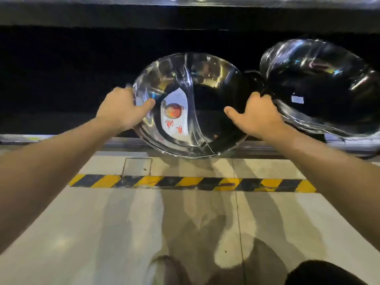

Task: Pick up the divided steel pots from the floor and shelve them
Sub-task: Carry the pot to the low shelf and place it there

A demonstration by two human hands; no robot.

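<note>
A shiny divided steel pot (207,112) with a curved S-shaped partition and a paper label inside is held tilted at the front edge of a low shelf (61,138). My left hand (121,112) grips its left rim, thumb inside the bowl. My right hand (257,118) grips its right rim by the handle. A second steel pot (320,85) sits on the shelf to the right, touching the held pot near its handle.
The shelf opening (72,75) is dark, with a steel ledge above it. A yellow-and-black hazard stripe (185,183) runs across the pale tiled floor (102,233) below. A dark knee or shoe (320,273) shows at the bottom right.
</note>
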